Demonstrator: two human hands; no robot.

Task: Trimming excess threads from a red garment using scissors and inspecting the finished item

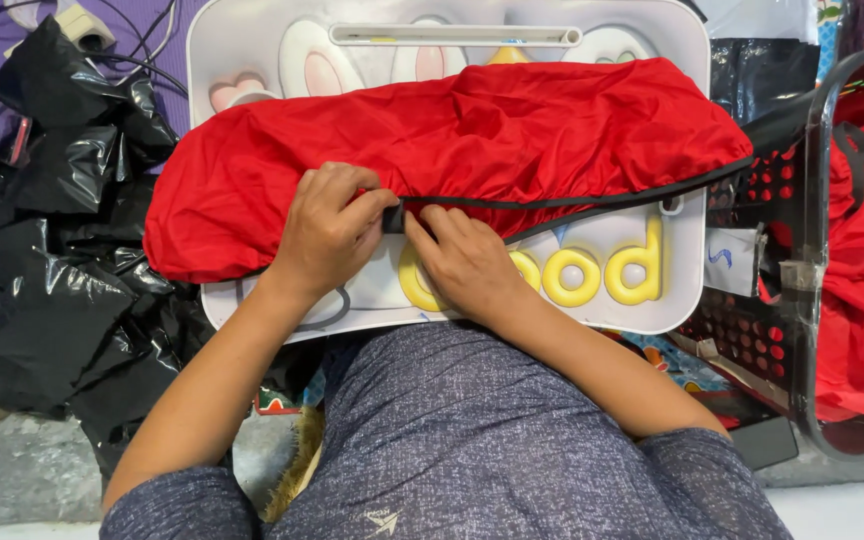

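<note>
We look down at a red fabric cover (pixel 472 140) lying across a white lap table (pixel 252 60). Our left hand (pixel 327 230) and right hand (pixel 467 260) both pinch its black elastic hem (pixel 592 200) at the near edge. Keeping the pinches close together should hold the hem taut.

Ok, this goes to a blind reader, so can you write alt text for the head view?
Two bare hands, left hand and right hand, pinch the black trimmed edge of a red fabric cover spread on a white lap tray. Crumpled black plastic bags lie to the left; a basket of more red fabric sits right.
</note>
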